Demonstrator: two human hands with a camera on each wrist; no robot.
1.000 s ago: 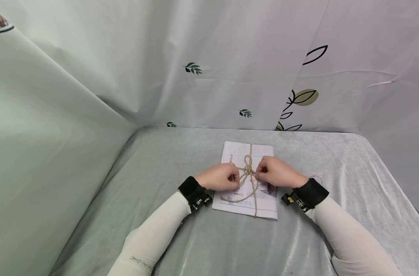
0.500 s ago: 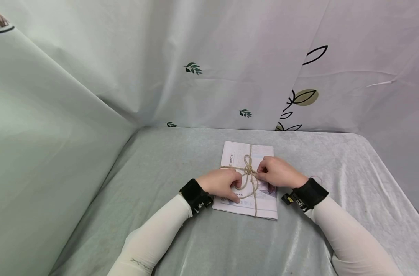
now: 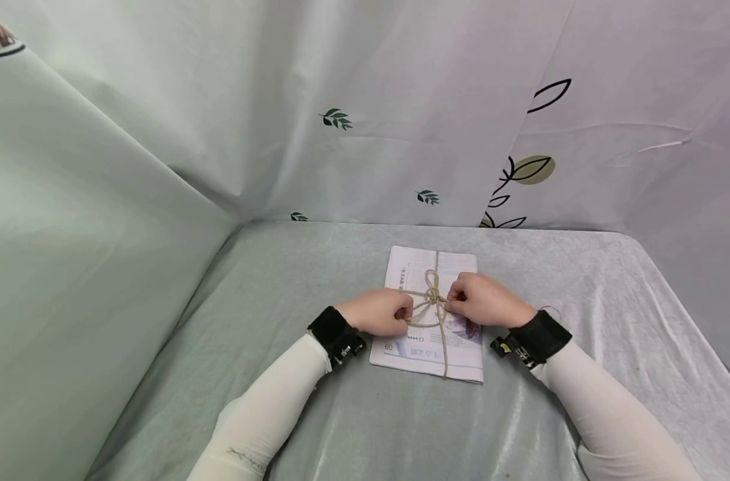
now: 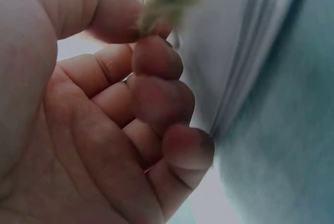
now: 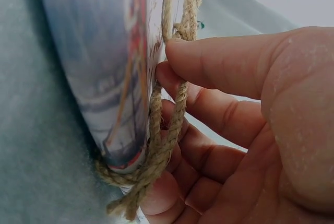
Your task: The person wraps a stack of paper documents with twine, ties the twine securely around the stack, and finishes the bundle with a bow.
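Observation:
A folded newspaper stack (image 3: 415, 351) lies on the table, with jute twine (image 3: 441, 344) crossing it both ways and a bow knot (image 3: 433, 294) near its middle. At the left part of the stack my left hand (image 3: 377, 312) pinches a strand of twine. In the left wrist view, the blurred frayed twine end (image 4: 169, 4) sticks out between thumb and forefinger, and the other fingers are curled. From the right side, my right hand (image 3: 485, 299) pinches a twine strand (image 5: 180, 106) close to the knot between thumb and forefinger. Another cut end (image 5: 124, 205) shows by the stack's edge.
A grey cloth covers the table (image 3: 280, 280). Pale sheets with leaf prints hang at the back (image 3: 377, 167) and along the left side (image 3: 100, 220). Each wrist wears a black band with a small camera.
My left hand let go near the knot, spread its fingers lower over the loose twine, then pinched the end and drew it up and left. The right hand stayed in place.

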